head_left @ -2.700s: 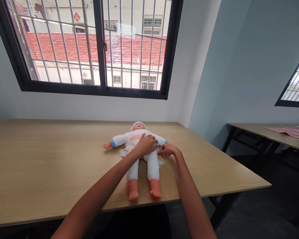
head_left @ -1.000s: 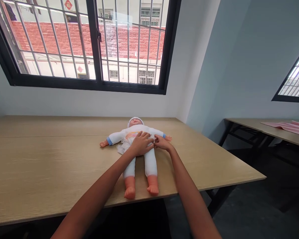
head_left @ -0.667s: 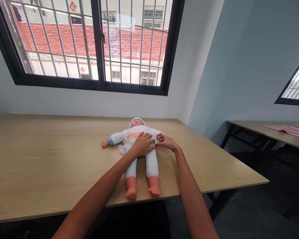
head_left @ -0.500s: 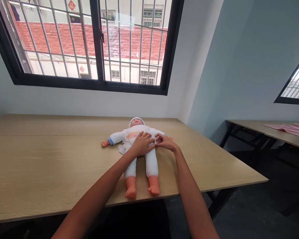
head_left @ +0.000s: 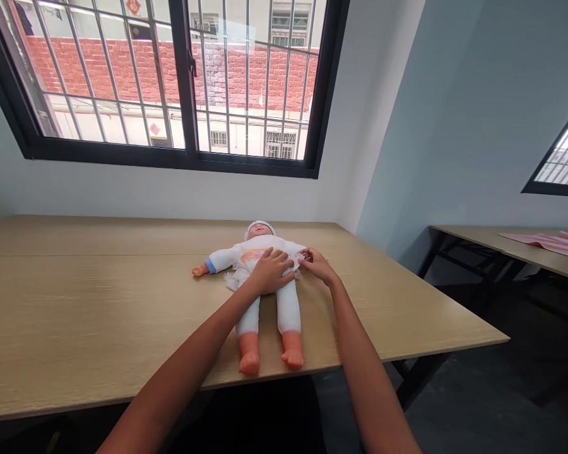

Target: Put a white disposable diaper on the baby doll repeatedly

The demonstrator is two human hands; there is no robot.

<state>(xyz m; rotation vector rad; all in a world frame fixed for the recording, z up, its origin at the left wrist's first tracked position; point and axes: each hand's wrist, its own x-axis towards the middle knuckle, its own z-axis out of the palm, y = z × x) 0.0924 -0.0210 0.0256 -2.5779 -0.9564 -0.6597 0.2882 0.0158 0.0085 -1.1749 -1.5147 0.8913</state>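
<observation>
I have the left hand (head_left: 273, 271) laid palm down across the midsection of the doll (head_left: 261, 243), its fingers extended and slightly fanned, pressing on nothing else I can make out. Its forearm (head_left: 194, 356) comes in long and slanting from the lower left, crossing above one of the doll's legs. The right hand (head_left: 316, 265) is at the doll's other side, wrist bent inward, thumb and fingertips pinched on the white frill (head_left: 294, 260) at its waist; the right forearm (head_left: 360, 353) rises steeply from below. The doll lies on its back on the desk (head_left: 123, 315), head toward the window (head_left: 189, 154), feet near the front edge, one blue cuff (head_left: 210, 266) showing. For markings, I see a pink-and-orange print (head_left: 252, 255) on its front, too small for me to read, and outside, a red diamond sign (head_left: 133, 6) whose character I can't make out reliably.
</observation>
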